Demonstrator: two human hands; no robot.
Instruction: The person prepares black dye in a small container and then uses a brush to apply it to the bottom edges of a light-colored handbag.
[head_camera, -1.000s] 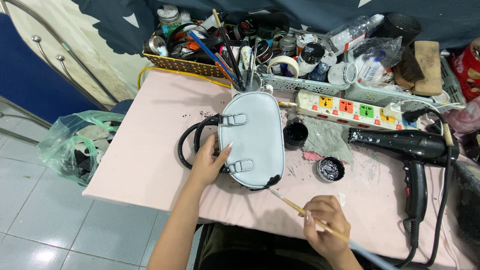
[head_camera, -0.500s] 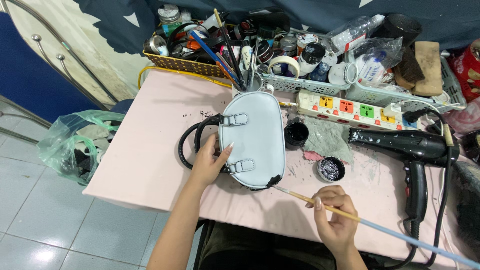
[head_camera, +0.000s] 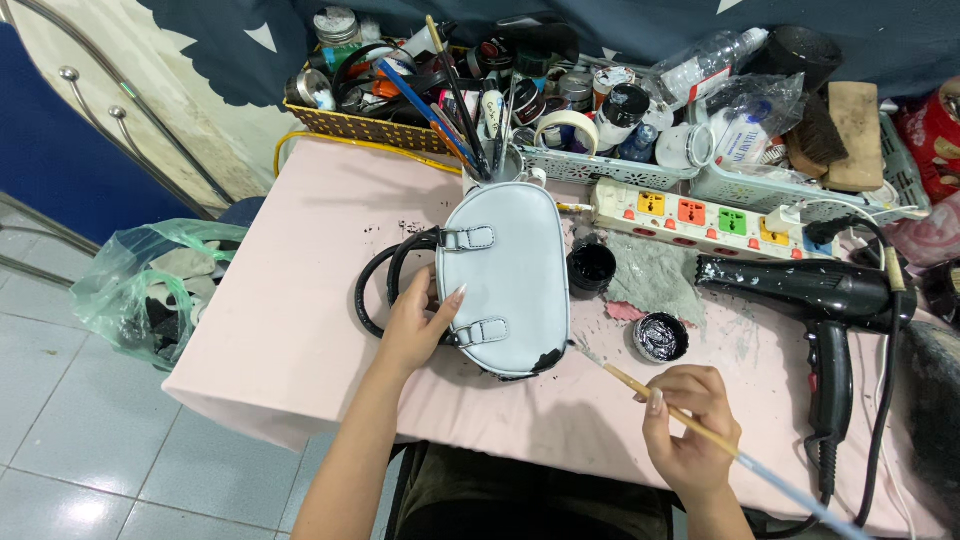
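A pink-covered table (head_camera: 300, 330), its cloth flecked with dark paint, carries a pale grey-blue handbag (head_camera: 505, 275) lying on its side near the middle, oval and smooth like coated leather, with stitched tabs and black looped handles (head_camera: 385, 275) spilling off to the left. The left hand (head_camera: 415, 325) rests flat against the bag's left flank, fingers spread and not closed around anything, bracing it. The right hand (head_camera: 690, 425), well apart at the lower right, pinches a long thin wooden paintbrush (head_camera: 690, 420) whose tip sits just at the bag's dark-smudged lower corner. To the right lies a black hair dryer (head_camera: 815, 295) spattered with paint, behind it a white power strip (head_camera: 700, 215) with coloured sockets. Between bag and dryer sit a crumpled grey rag (head_camera: 655, 275), a black jar (head_camera: 591, 268) and an open round paint pot (head_camera: 661, 337).
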